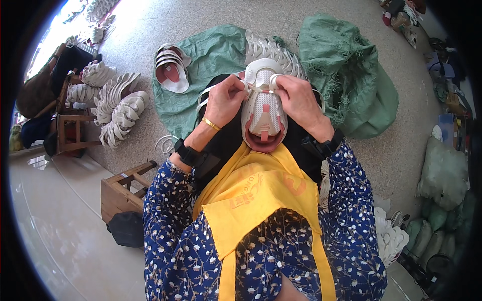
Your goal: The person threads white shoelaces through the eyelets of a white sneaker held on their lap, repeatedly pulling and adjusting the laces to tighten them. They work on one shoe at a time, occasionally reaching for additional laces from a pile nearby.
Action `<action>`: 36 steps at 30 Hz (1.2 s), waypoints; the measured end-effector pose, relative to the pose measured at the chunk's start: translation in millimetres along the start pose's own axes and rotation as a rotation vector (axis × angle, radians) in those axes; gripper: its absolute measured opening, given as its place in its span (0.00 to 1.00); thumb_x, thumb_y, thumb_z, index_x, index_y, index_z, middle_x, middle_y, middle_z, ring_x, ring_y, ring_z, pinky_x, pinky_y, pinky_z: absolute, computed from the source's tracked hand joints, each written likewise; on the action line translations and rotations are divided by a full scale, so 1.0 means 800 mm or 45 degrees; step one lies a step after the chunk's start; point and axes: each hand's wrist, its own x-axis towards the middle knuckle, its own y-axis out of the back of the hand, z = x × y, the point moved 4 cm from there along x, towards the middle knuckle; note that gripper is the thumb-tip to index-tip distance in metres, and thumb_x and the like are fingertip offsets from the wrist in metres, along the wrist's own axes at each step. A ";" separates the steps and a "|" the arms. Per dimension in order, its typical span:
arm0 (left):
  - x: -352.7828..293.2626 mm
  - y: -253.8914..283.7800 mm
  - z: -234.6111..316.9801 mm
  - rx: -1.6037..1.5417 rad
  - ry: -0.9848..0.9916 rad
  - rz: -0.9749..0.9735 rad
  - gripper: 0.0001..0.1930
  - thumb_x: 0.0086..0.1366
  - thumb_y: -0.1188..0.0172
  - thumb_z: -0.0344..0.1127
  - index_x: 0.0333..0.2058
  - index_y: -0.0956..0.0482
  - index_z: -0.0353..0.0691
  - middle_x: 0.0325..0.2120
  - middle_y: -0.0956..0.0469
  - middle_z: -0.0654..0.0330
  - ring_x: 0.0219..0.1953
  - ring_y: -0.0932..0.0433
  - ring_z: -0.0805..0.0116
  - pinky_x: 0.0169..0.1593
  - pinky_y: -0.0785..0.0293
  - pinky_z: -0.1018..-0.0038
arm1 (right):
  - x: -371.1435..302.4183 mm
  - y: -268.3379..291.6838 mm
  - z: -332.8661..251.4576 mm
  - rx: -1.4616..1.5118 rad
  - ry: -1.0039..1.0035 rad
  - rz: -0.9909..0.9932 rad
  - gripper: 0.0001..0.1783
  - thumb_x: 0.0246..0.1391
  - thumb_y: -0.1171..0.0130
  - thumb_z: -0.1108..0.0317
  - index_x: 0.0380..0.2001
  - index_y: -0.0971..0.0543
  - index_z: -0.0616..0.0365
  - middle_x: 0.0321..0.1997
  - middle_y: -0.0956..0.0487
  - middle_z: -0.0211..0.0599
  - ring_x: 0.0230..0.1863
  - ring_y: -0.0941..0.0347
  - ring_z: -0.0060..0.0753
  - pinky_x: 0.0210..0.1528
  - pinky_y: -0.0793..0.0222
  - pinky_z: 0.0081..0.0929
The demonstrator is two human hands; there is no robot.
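Note:
A white mesh shoe upper (267, 111) with pink trim rests on my lap, its rounded toe away from me and its pink-lined opening toward me. My left hand (221, 103) is closed in a pinch at the upper's left side, gripping a white shoelace (202, 94) whose loose length trails out to the left. On the opposite side my right hand (299, 103) pinches the lace too, with a loop of it showing by the fingertips. Between both hands the lace crosses the upper just behind the toe.
A green woven sheet (211, 50) lies ahead on the floor, bearing stacked uppers (171, 67) and a row of white uppers (275, 52). At right is a bunched green sack (346, 75). More upper stacks (123, 108) and a wooden stool (120, 195) stand left.

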 end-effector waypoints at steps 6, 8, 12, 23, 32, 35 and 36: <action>0.006 -0.010 -0.010 -0.242 0.016 0.041 0.05 0.66 0.39 0.20 0.35 0.27 0.31 0.39 0.15 0.56 0.39 0.18 0.76 0.46 0.20 0.78 | -0.012 -0.017 0.046 0.381 -0.424 -0.135 0.07 0.54 0.35 0.79 0.37 0.19 0.66 0.31 0.15 0.36 0.30 0.19 0.23 0.35 0.22 0.25; 0.009 -0.012 -0.015 -0.260 0.000 0.048 0.04 0.67 0.40 0.20 0.36 0.27 0.31 0.41 0.14 0.52 0.39 0.18 0.75 0.47 0.19 0.77 | -0.016 -0.024 0.058 0.590 -0.535 -0.110 0.07 0.52 0.33 0.76 0.34 0.19 0.66 0.28 0.14 0.37 0.31 0.16 0.25 0.37 0.21 0.26; 0.011 -0.016 -0.013 -0.448 -0.015 0.081 0.03 0.69 0.41 0.20 0.36 0.26 0.31 0.42 0.15 0.51 0.39 0.18 0.74 0.47 0.19 0.76 | -0.020 -0.027 0.060 0.568 -0.530 -0.097 0.06 0.53 0.32 0.76 0.34 0.19 0.65 0.28 0.15 0.32 0.30 0.19 0.20 0.36 0.22 0.21; 0.012 -0.017 -0.011 -0.505 -0.040 0.068 0.03 0.70 0.41 0.22 0.36 0.26 0.31 0.42 0.15 0.51 0.39 0.18 0.75 0.48 0.19 0.76 | -0.029 -0.034 0.068 0.717 -0.600 -0.041 0.05 0.56 0.33 0.78 0.35 0.20 0.65 0.30 0.17 0.29 0.31 0.21 0.15 0.34 0.24 0.18; 0.008 -0.018 -0.003 -0.179 -0.136 0.200 0.03 0.65 0.39 0.20 0.33 0.25 0.31 0.35 0.15 0.58 0.37 0.18 0.78 0.43 0.19 0.78 | -0.030 -0.035 0.068 0.737 -0.615 -0.037 0.05 0.56 0.33 0.78 0.35 0.20 0.65 0.30 0.16 0.29 0.31 0.21 0.15 0.35 0.24 0.18; 0.007 -0.015 0.007 -0.009 -0.113 0.206 0.04 0.63 0.37 0.21 0.31 0.24 0.32 0.30 0.17 0.63 0.33 0.19 0.80 0.39 0.21 0.79 | -0.030 -0.035 0.068 0.751 -0.622 -0.039 0.05 0.56 0.33 0.78 0.35 0.20 0.65 0.30 0.16 0.29 0.32 0.21 0.15 0.35 0.24 0.18; 0.007 -0.014 0.010 0.009 -0.112 0.209 0.05 0.62 0.36 0.21 0.31 0.24 0.32 0.29 0.18 0.63 0.32 0.19 0.80 0.38 0.21 0.79 | -0.030 -0.035 0.068 0.758 -0.624 -0.041 0.05 0.56 0.33 0.78 0.34 0.20 0.65 0.30 0.16 0.29 0.32 0.21 0.15 0.35 0.24 0.18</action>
